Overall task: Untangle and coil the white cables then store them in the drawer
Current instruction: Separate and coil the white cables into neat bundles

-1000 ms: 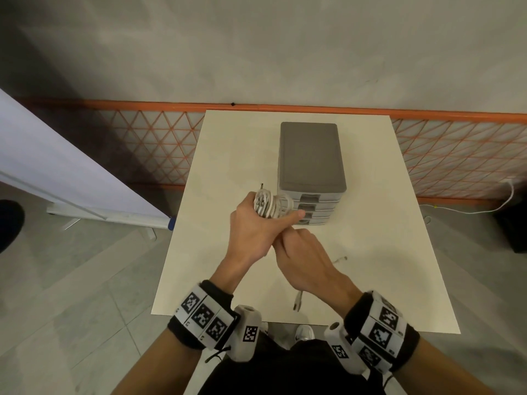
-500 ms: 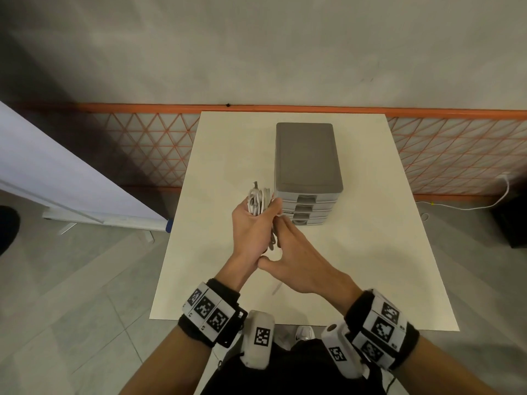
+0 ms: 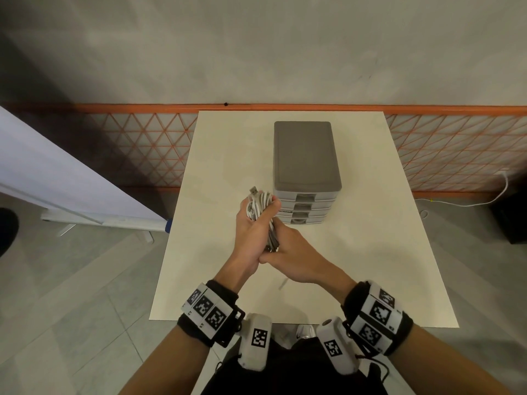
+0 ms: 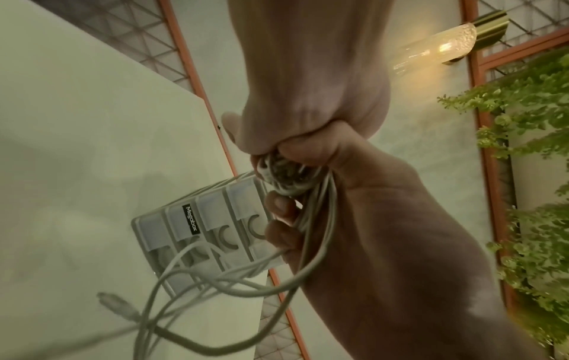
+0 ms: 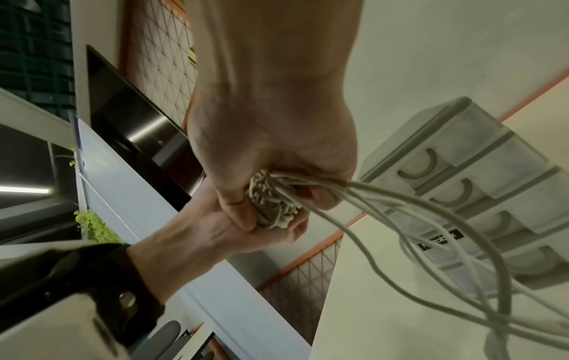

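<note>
Nearest me, my right hand [image 3: 288,253] is curled around the lower run of the white cables [image 3: 258,205], just in front of the drawer unit [image 3: 306,166]. A second ago it was working under the left hand with a plug end trailing on the tabletop [image 3: 370,252] toward me; now that tail is drawn up off the surface, and only loose strands hang below my hands in the wrist views.

My left hand [image 3: 252,226] is clamped on the coiled bundle, touching the right hand and held just in front of the unit's left corner. 1 USB plug [image 3: 253,190] sticks up out of the top of the coil. Over the last second the bundle has shifted slightly left, away from the drawer fronts.

Beyond my hands, the drawer unit stands mid-tabletop with all 4 drawers closed.

I judge the coiling nearly finished: the slack is gathered, but several loops still dangle beneath the grip, so the tail wants tucking in before storing. No drawer is open yet, so 1 hand has to come free to pull a handle while the other keeps the coil from springing apart.
</note>
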Demonstrator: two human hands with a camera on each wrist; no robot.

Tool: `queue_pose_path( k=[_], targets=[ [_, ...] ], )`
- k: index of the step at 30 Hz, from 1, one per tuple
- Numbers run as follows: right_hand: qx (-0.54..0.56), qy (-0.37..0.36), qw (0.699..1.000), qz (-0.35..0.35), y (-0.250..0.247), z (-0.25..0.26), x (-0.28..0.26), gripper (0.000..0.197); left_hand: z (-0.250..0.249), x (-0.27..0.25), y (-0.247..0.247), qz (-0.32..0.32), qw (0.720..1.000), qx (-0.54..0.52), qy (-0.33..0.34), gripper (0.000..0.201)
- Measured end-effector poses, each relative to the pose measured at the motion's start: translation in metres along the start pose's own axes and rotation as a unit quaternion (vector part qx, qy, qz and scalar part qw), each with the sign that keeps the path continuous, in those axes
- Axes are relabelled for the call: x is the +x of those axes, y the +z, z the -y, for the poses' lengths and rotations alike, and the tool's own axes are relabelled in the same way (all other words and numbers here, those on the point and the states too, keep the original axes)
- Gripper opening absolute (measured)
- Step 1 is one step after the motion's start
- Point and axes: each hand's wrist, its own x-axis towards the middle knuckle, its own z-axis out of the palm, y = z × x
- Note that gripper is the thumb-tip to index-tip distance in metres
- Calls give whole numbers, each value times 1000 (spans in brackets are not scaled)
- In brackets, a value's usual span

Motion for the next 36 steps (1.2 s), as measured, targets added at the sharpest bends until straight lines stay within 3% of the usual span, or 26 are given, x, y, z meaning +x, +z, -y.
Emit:
queue_pose_path(
  k=[3,6,10,16,21,26,29,36],
  targets=[
    [5,12,1000,-14,3,3,0,57,-4,-2,0,55,998,-3,6,11],
    [6,5,1000,-22,2,5,-1,63,-7,-4,0,86,996,-31,8,1],
    [11,0,1000,-18,-2,3,2,38,-6,-4,3,59,997,-41,14,10],
    [113,-15,991,-68,2,-6,-7,37,-12,-1,7,-10,997,-47,59,6],
    [97,-6,994,-55,0,-13,-9,5,-19,2,3,-9,992,-97,84,12],
    [63,-24,997,-31,5,-13,-8,27,-21,0,1,-17,993,-72,90,14],
    [82,-32,996,-20,8,-17,-7,21,-22,-1,-3,-29,994,-58,92,16],
    [162,-11,981,105,-14,-39,-25,35,-37,3,-18,-16,991,-77,110,18]
  ],
)
